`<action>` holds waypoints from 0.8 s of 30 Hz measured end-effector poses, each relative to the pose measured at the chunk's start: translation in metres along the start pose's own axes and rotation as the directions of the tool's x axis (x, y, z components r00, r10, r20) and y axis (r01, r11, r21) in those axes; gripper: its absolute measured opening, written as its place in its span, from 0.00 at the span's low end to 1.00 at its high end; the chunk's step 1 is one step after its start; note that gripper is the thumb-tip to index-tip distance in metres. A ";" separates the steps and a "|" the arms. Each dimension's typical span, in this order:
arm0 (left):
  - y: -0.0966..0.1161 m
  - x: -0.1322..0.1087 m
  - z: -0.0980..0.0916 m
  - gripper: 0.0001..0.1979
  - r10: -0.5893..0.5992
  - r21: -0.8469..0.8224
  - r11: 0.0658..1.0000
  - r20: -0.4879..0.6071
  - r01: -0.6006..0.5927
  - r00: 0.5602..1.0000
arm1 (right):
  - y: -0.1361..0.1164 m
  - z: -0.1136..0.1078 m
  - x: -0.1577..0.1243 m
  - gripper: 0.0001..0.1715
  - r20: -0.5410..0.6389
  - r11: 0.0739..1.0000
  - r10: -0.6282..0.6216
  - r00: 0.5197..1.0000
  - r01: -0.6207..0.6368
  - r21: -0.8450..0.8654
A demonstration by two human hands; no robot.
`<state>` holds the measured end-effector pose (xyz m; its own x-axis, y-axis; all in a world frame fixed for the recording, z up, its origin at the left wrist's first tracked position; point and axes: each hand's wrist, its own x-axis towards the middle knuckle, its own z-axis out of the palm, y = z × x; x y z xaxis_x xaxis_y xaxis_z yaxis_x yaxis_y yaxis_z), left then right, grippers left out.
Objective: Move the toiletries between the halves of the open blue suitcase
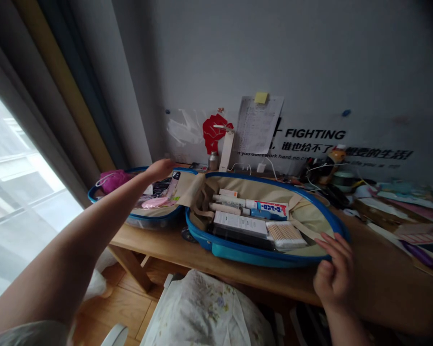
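Watching my two hands at the open blue suitcase (245,254) on the wooden desk (159,245).
Upper left, my left hand (160,169) is narrow, and I cannot tell if it grips; lower right, my right hand (334,271) is half-open and empty, just beside the cotton swabs (285,235).

Left hand (159,169), right hand (335,271) bare; pale sleeve (29,335)
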<state>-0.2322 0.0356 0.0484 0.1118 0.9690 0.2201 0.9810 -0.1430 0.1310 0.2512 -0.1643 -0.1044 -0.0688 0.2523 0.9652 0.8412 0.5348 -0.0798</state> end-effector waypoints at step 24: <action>-0.115 -0.051 0.018 0.18 -0.187 0.344 0.935 0.270 0.087 0.944 | 0.000 0.000 0.000 0.23 0.000 1.000 0.027 1.000 -0.027 0.002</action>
<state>-0.3474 0.0065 0.0053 -0.0352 0.9963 -0.0780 0.9815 0.0198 -0.1907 0.2516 -0.1643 -0.1047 -0.0458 0.2663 0.9628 0.8417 0.5293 -0.1064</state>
